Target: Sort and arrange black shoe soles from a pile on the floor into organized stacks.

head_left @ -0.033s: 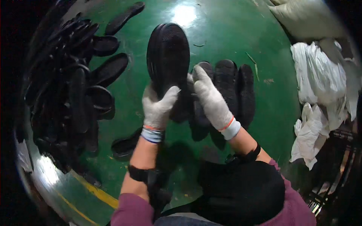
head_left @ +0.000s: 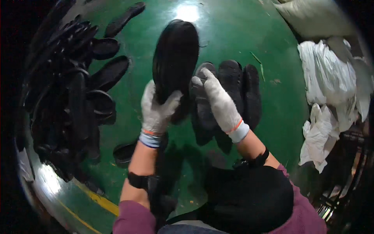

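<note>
1. the left hand (head_left: 156,115), in a pale knitted glove, closes around the lower end of a black shoe sole (head_left: 176,58), its thumb on the near face.
2. that held sole stands roughly upright in the view, slightly blurred, over the green floor (head_left: 272,35) and left of the right hand (head_left: 222,99).
3. the right hand, gloved alike, has its forefinger stretched away from the body over the leftmost of three dark soles (head_left: 231,78) set side by side; i cannot tell whether it touches or grips that one.
4. a heap of black soles (head_left: 80,97) lies to the left; a single sole (head_left: 124,19) lies beyond it.
5. white plastic bags (head_left: 329,74) sit at the right.
6. a yellow stripe (head_left: 99,199) crosses the floor at lower left.
</note>
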Available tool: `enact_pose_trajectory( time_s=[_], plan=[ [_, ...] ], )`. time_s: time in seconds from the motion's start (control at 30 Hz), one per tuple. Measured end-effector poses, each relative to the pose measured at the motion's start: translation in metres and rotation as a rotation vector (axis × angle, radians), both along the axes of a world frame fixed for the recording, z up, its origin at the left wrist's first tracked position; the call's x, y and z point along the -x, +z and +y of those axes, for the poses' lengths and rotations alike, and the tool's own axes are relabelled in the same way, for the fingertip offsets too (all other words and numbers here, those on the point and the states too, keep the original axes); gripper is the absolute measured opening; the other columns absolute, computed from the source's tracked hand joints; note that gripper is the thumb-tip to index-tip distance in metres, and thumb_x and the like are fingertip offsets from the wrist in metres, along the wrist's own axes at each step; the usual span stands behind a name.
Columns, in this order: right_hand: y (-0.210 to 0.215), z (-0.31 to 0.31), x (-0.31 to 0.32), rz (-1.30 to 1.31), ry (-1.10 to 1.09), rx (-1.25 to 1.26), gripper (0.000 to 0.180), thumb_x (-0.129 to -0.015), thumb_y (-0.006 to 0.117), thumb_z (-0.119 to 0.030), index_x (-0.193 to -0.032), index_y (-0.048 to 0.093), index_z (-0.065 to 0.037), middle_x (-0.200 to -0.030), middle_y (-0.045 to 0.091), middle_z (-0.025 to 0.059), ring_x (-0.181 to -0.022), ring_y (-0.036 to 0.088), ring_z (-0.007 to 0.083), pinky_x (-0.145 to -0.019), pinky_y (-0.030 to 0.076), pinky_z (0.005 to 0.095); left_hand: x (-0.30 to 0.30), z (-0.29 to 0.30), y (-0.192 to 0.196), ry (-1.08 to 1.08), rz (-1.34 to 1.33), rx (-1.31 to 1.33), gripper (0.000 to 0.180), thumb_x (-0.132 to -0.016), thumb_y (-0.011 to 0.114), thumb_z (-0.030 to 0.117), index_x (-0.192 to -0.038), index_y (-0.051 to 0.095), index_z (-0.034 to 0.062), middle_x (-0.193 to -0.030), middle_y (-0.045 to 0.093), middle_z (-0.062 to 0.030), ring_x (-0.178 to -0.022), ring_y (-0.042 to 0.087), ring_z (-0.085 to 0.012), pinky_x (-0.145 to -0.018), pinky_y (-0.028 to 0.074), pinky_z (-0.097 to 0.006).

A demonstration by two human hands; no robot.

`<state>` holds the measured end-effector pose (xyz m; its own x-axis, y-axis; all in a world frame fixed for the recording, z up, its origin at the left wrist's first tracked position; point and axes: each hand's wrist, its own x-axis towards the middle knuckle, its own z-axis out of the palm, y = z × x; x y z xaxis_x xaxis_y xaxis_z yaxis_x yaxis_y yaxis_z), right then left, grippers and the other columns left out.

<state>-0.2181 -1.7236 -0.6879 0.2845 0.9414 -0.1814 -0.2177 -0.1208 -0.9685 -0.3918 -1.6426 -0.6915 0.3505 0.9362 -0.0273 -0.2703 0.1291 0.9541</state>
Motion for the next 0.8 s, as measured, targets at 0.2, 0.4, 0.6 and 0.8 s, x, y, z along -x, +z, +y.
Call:
enact_pose_trajectory(
  time_s=[0.2,0.4,0.6,0.8],
  plan=[
    [-0.013,-0.033,-0.030,0.774,0.338,0.213,0.075,-0.105,0.061,-0.048,-0.160,0.040,-0.002,-0.142,0.061,0.0083,-0.128,0.059,0.0204,-0.113,0.045,0.0340,0.008,0.032,0.039,-0.127,0.621,-1.244,0.030,-0.066,0.084,0.015,-0.095,0.081,0.0224,-0.128,0.072,-0.0064,-0.137,0.055,-0.0393,-0.123,0.032,-0.055],
    [-0.014,-0.040,-0.013,0.256,0.081,0.171,0.068,-0.100,0.066,-0.011,-0.160,0.038,0.003,-0.147,0.059,0.0131,-0.129,0.060,0.0192,-0.110,0.050,0.0331,-0.013,-0.007,-0.006,-0.147,-0.261,0.309,0.070,-0.089,0.059,0.001,-0.158,0.042,0.0009,-0.146,0.060,-0.0135,-0.133,0.057,-0.0256,-0.115,0.043,-0.036],
    [-0.035,-0.030,-0.020,-0.119,0.078,0.054,0.062,-0.097,0.073,-0.022,-0.151,0.053,0.000,-0.141,0.066,0.0146,-0.133,0.060,0.0263,-0.120,0.039,0.0403,-0.010,-0.005,-0.042,-0.143,-0.127,0.531,0.057,-0.094,0.053,0.002,-0.152,0.049,0.0034,-0.129,0.068,-0.0119,-0.106,0.070,-0.0247,-0.100,0.059,-0.043],
    [-0.068,-0.031,-0.042,-1.572,0.200,-0.005,0.064,-0.081,0.078,-0.028,-0.141,0.062,-0.014,-0.143,0.062,0.0121,-0.141,0.051,0.0338,-0.124,0.027,0.0569,0.004,0.021,-0.062,-0.204,-0.063,0.507,0.062,-0.089,0.056,0.002,-0.151,0.050,0.0024,-0.126,0.070,-0.0116,-0.105,0.071,-0.0251,-0.097,0.060,-0.044]
  ],
)
